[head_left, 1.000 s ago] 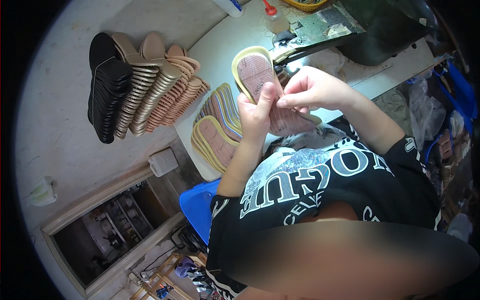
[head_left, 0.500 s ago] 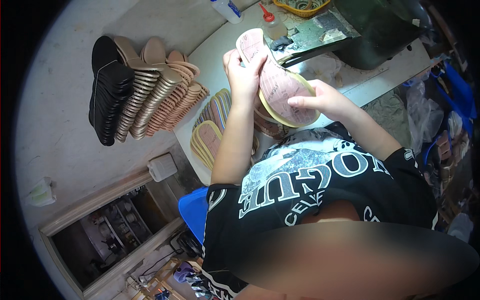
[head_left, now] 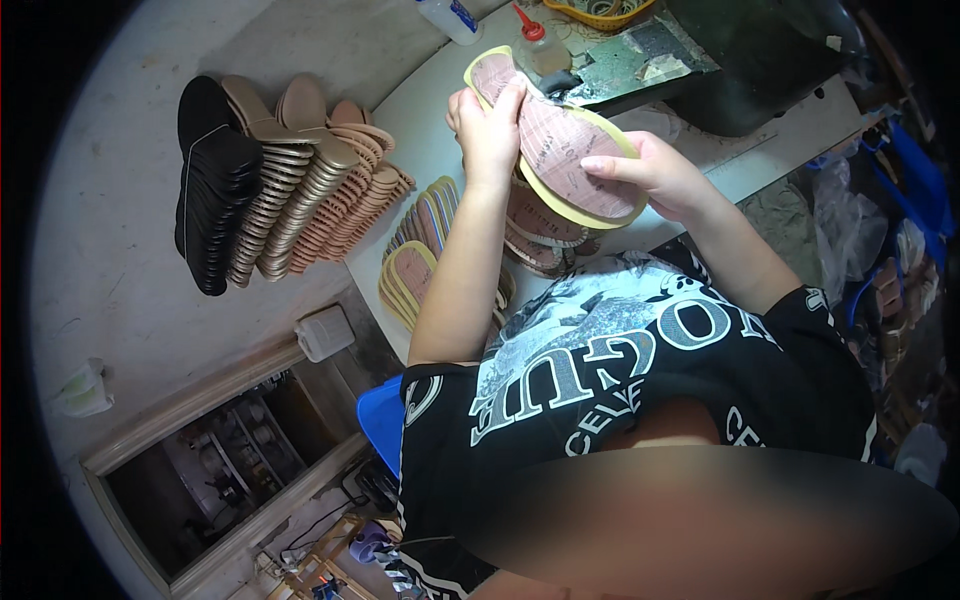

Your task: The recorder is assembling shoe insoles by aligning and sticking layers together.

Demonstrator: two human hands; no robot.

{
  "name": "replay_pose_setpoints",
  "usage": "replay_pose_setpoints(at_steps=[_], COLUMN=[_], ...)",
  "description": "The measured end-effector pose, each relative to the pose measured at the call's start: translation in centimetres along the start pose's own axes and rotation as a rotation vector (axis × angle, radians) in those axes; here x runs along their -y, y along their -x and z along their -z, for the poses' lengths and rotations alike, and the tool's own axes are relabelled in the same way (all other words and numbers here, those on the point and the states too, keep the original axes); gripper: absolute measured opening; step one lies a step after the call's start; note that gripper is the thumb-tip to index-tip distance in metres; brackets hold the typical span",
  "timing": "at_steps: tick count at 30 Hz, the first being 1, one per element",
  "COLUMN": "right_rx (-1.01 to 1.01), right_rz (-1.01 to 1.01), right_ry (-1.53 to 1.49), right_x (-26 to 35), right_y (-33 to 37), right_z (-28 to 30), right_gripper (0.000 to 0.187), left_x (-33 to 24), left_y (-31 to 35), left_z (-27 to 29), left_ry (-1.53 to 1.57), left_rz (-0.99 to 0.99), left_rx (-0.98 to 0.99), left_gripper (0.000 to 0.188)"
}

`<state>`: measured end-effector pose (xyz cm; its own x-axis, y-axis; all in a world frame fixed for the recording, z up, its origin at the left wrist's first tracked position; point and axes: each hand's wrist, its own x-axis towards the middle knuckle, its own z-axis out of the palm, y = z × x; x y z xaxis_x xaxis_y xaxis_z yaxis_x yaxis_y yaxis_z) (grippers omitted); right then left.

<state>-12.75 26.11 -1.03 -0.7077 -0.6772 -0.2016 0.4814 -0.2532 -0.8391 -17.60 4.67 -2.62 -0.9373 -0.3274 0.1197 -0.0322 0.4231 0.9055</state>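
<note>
A shoe insole (head_left: 556,150), pinkish with printed marks and a yellow rim, is held up over the table between both hands. My left hand (head_left: 488,132) grips its narrow part, thumb on the upper face and fingers curled behind. At the wide end, my right hand (head_left: 652,172) clasps the edge, its thumb lying on the pink face and its other fingers mostly hidden underneath. Below the left forearm stands a row of yellow-rimmed insoles (head_left: 408,275). Partly covered by the held piece, brown pieces with pale stitched-looking edges (head_left: 540,222) lie near my body.
Past the hands are a red-tipped squeeze bottle (head_left: 545,50), a dark green slab (head_left: 645,65) and a yellow basket (head_left: 605,15). Stacked black soles (head_left: 215,190) and beige soles (head_left: 320,170) stand at the left. A white jug (head_left: 325,333) sits by the table's left edge.
The insole and both hands have shifted slightly away from my body, and its wide end has moved a little right. More of the brown pieces underneath now shows. Both hands keep their hold.
</note>
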Motion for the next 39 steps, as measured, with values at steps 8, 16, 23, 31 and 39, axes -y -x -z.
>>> replay_pose_setpoints(at_steps=[8, 16, 23, 31, 39], right_rx=[-0.029, -0.130, -0.210, -0.199, -0.273], right_rz=[-0.201, -0.075, -0.056, 0.028, 0.043], right_ry=[-0.106, -0.130, -0.248, -0.297, -0.258], right_x=[-0.4, -0.9, -1.7, -1.0, -0.5], right_y=[2.5, 2.1, 0.3, -2.4, -3.6], right_z=[-0.3, -2.8, -4.3, -4.9, -5.0], right_gripper=[0.033, 0.030, 0.029, 0.031, 0.035], left_x=[-0.6, 1.1, 3.9, -1.0, -4.1], left_y=[-0.4, -2.7, -6.1, -7.1, -8.2], left_z=[-0.2, 0.7, 1.4, 4.4, 5.1], left_ry=[-0.119, -0.061, -0.199, -0.248, -0.196], left_rz=[0.033, 0.160, 0.202, -0.458, -0.018], left_rx=[0.035, 0.089, 0.205, 0.712, 1.182], left_gripper=[0.067, 0.064, 0.072, 0.068, 0.035])
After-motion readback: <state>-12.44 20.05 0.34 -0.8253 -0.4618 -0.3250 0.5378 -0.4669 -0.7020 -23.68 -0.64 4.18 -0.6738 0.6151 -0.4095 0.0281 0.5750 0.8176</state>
